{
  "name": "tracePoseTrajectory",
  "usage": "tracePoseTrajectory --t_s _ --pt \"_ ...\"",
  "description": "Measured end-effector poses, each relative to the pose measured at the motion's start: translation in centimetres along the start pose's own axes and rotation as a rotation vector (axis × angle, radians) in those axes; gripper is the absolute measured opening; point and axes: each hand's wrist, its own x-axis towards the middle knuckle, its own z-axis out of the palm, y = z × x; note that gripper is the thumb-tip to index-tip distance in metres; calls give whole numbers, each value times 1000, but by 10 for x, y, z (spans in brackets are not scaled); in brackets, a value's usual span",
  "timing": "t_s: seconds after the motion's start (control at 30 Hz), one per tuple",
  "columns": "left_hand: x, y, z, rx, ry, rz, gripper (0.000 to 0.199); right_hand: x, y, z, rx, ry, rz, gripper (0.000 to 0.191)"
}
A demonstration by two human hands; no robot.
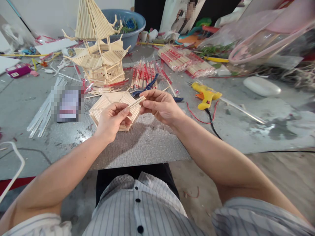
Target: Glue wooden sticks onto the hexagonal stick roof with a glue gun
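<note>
Short pale wooden sticks (136,102) lie side by side between my two hands. My left hand (113,119) is closed on their near left end, thumb on top. The fingers of my right hand (158,106) pinch the other end. Below and behind my hands rests a flat hexagonal panel (113,100) built of pale sticks, partly covered by my left hand. Blue-handled pliers (150,86) lie just beyond my right hand, partly hidden by it. Behind the panel stands a tiered pagoda model (98,59) made of the same kind of sticks.
A yellow glue gun (206,95) lies on the grey table (152,144) to the right, its black cord running toward the edge. Clear glue sticks (45,108) and a phone (69,105) are at the left. Wrapped stick packs (174,57) and a blue basin (133,32) sit farther back.
</note>
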Motion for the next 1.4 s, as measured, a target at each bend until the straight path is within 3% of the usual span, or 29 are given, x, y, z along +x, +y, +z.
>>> tracePoseTrajectory --t_s 0.13,0.37,0.73,1.0,1.23,1.4 --pt "-3 0 1 69 -49 -15 25 -1 -1 2 -18 3 -4 35" --pt "-6 5 0 184 -161 -174 27 0 -3 5 -57 54 20 37" --pt "-3 5 -3 49 -265 -322 23 1 0 5 -110 80 142 43" --pt "-1 3 -3 71 -390 -337 28 2 6 5 -117 11 223 43" --pt "-3 3 2 235 -326 -276 30 -1 5 8 -121 -39 173 47" --pt "-2 0 2 218 -301 -272 27 -2 3 7 -123 -61 148 38"
